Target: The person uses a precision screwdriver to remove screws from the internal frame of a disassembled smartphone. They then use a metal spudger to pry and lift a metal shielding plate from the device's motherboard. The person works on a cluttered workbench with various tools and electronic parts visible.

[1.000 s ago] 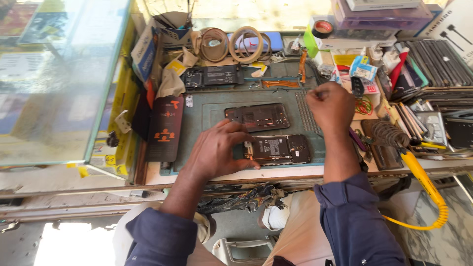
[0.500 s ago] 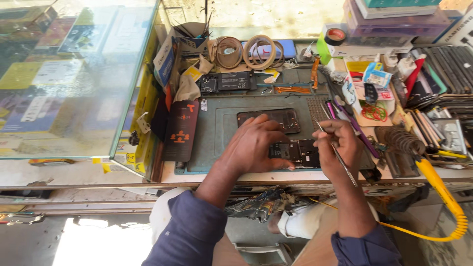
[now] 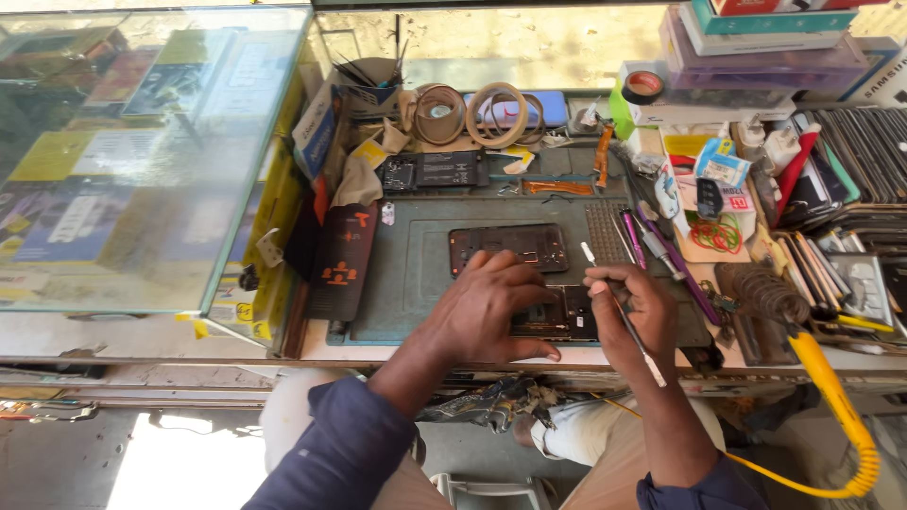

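Left hand (image 3: 491, 307) presses flat on the opened phone (image 3: 557, 316); right hand (image 3: 635, 312) pinches a thin tool (image 3: 628, 326) — best keep that phone pinned and probe lightly

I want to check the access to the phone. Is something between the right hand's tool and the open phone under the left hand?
Nothing visible blocks it. The right hand holds a thin tool right beside the open phone, which the left hand presses on the mat. The left hand covers only the phone's left part.
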